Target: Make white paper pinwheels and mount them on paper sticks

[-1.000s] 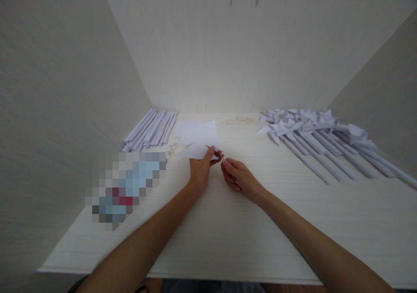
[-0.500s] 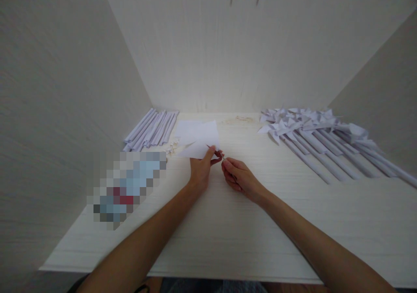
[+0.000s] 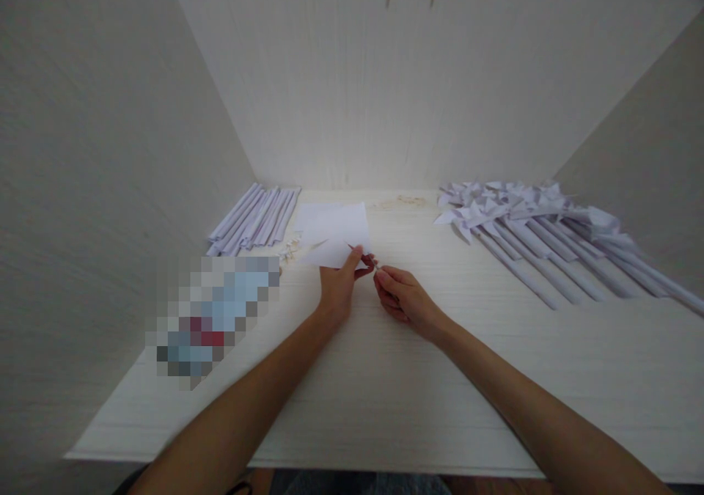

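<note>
Centrally, near the table's [image 3: 385, 378] far edge, the left hand [image 3: 336, 286] pinches a flat white paper sheet [image 3: 338, 235] at its near edge. The right hand [image 3: 404, 301] is closed on a thin pin [image 3: 376, 262]. Rolled paper tubes [image 3: 256, 220] lie toward the far-left corner.

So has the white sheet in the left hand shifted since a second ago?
No. The white sheet sits the same against the bundle of paper rolls beside it, still pinched by the left hand at its near corner.
</note>
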Tool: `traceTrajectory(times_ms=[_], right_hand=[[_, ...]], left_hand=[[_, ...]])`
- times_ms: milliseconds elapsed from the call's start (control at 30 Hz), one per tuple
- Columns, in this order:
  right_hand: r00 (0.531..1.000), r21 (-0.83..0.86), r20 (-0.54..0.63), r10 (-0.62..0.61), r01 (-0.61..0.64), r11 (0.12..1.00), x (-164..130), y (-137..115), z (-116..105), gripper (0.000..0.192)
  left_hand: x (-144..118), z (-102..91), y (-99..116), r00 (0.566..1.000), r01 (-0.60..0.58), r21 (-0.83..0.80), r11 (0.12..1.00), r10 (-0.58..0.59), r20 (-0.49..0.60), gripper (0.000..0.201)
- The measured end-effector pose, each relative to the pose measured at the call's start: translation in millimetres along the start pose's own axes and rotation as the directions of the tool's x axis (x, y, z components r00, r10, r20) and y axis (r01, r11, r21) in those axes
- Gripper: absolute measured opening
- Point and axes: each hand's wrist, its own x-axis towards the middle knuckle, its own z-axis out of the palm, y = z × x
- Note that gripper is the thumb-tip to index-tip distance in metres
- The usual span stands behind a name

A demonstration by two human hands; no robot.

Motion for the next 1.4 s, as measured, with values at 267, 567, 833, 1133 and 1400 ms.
traceTrajectory(times_ms=[267,567,833,1133,1400], right_hand=[[0.999,-0.077,-0.005,-0.043,0.043,0.996,-2,1,0,0.024],[0.958,-0.058,-0.238,-0.159,0.149,0.987,1,5,0,0.028],[0.922,0.006,-0.347,-0.174,0.188,0.982,3,4,-2,0.028],[0.879,0.008,-0.443,-0.177,0.201,0.980,4,5,-5,0.022],[0.765,0.172,-0.604,-0.222,0.397,0.902,3,-7,-11,0.022]], left_hand=[[5,-4.4,-2,0.999,-0.028,0.052,0.998,0.029,-0.021,0.017],[-2,-1.7,-2,0.998,-0.059,0.208,0.976,0.057,0.015,0.018],[1,-2.5,-3,0.996,-0.090,0.205,0.975,0.084,0.035,0.026],[20,-16.5,2,0.999,-0.037,0.078,0.996,0.040,-0.035,0.023],[13,-14.6,-3,0.977,0.077,0.161,0.984,-0.107,0.184,0.018]])
